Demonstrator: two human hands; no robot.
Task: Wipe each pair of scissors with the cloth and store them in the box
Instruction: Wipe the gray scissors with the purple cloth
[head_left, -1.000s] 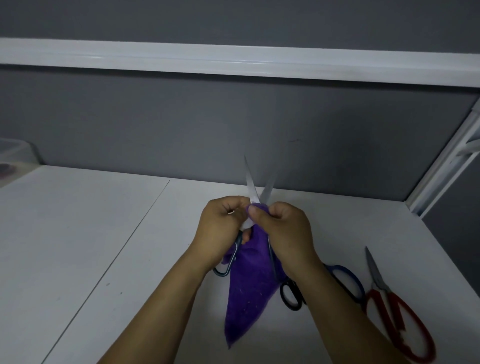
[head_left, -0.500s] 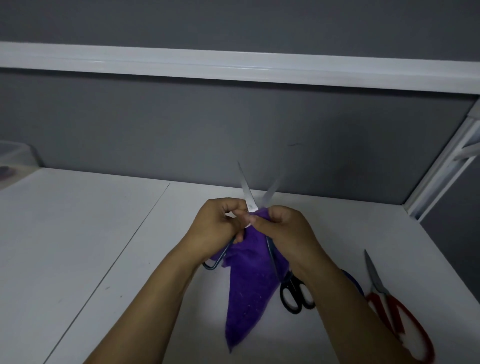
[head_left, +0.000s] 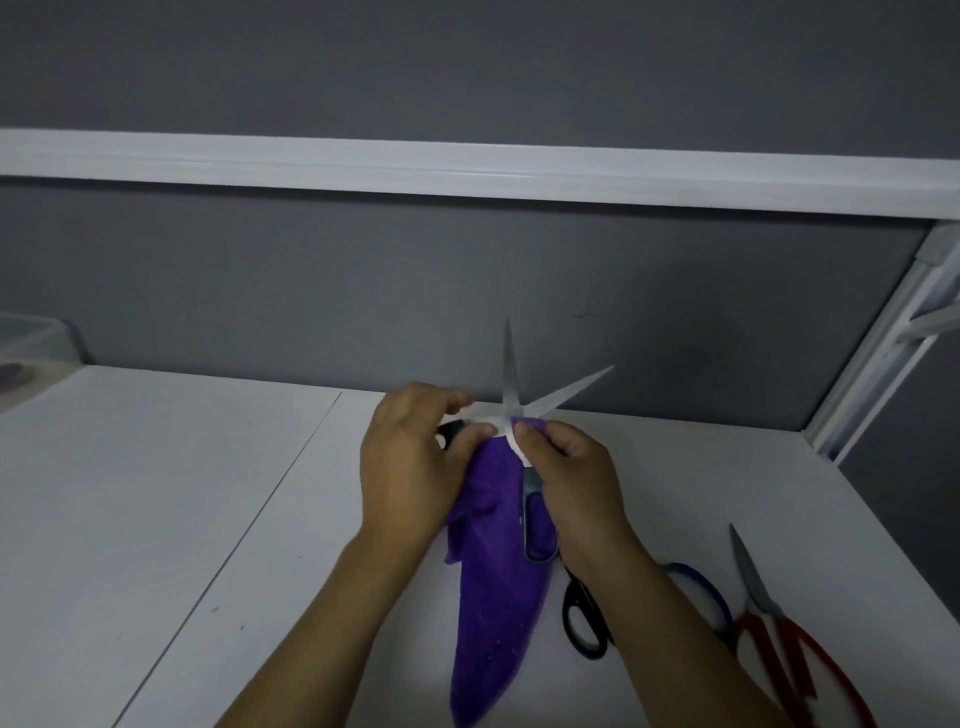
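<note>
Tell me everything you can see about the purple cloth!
The purple cloth looks soft and fuzzy, like a small towel. It hangs lengthwise, narrowing to a point at the bottom. Its top is bunched at the middle of the open scissors, pinched there by the right hand. The left hand touches its upper left side, and one grey handle loop lies against its front. Whether its tip touches the white table cannot be told.

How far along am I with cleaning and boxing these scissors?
Stored: unclear, the box is blurred inside. In hand: left hand holds the open scissors, right hand pinches the purple cloth on them. Remaining: black scissors, blue scissors, red scissors on the table.
</note>
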